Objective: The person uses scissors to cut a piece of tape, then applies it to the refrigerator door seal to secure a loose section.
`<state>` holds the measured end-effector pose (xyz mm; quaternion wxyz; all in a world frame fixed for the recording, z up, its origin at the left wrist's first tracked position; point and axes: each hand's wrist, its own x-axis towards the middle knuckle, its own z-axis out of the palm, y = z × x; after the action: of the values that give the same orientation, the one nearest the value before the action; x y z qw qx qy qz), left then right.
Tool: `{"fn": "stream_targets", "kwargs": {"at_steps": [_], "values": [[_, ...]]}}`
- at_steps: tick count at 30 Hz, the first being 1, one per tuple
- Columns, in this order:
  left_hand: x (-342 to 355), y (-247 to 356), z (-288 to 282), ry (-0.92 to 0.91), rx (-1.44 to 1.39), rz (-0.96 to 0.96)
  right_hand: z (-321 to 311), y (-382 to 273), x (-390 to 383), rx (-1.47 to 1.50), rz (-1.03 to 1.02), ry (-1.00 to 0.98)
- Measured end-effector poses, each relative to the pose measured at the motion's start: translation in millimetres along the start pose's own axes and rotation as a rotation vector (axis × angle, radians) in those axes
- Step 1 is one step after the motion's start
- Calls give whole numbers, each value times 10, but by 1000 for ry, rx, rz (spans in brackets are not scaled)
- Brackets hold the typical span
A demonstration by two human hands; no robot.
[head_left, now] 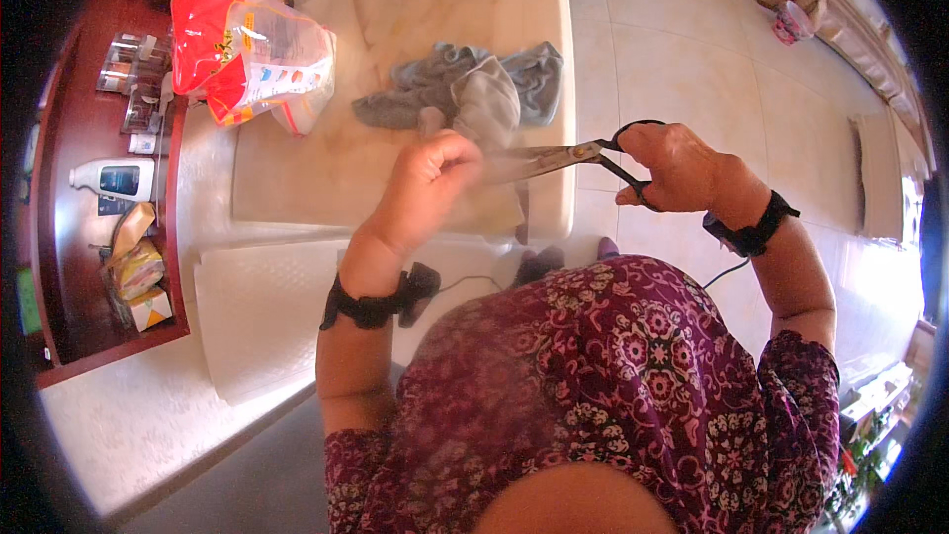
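My right hand [677, 168] grips scissors [568, 156] by their black handles, out past the table's right edge. Their metal blades point left toward my other hand, and the tips are blurred. My left hand [430, 178] is closed, fingers pinched together, beside the blade tips; motion smears what it may hold. Just beyond it lies a light grey-beige cloth [489, 104], whose near end meets my fingers and the blades. Under and behind that cloth, a crumpled blue-grey cloth [539, 79] rests on the marbled table [415, 0].
A red and clear plastic bag [237, 54] stands at the table's left. Further left, a dark red shelf unit [109, 336] holds a white bottle [114, 178], jars and packets. A white textured mat [257, 316] lies in front of it. Tiled floor [692, 59] stretches to the right.
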<state>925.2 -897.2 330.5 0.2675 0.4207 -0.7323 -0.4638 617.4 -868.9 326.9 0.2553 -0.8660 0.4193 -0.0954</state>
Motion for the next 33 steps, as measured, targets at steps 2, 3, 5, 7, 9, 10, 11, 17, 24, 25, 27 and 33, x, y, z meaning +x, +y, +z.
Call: {"fn": "stream_targets", "kwargs": {"at_steps": [2,3,5,7,9,10,11,17,24,25,27,33], "values": [[23,23,-12,-50,30,68,-51,-11,12,-5,6,-22],[32,37,-1,-53,29,80,-58,-13,15,-9,12,-45],[28,38,13,-56,29,90,-28,-14,25,-4,-20,-14],[4,20,16,-16,-41,-32,2,-11,39,0,-53,15],[-2,15,7,-3,-49,-24,24,-14,53,19,-121,54],[-1,11,0,8,-56,-15,20,-36,61,19,-124,53],[5,7,-10,11,-55,-17,9,-66,65,9,-107,17],[4,44,21,-29,-221,-92,40,-106,120,30,-145,10],[-75,67,-19,-9,-201,-239,111,-182,162,48,-136,-64],[-96,68,-31,-18,-190,-267,128,-172,158,70,-138,-83],[-125,24,-41,-4,-203,-275,178,-150,166,142,-185,-65],[-205,37,-103,19,-216,-315,208,-178,178,214,-144,-128]]}}
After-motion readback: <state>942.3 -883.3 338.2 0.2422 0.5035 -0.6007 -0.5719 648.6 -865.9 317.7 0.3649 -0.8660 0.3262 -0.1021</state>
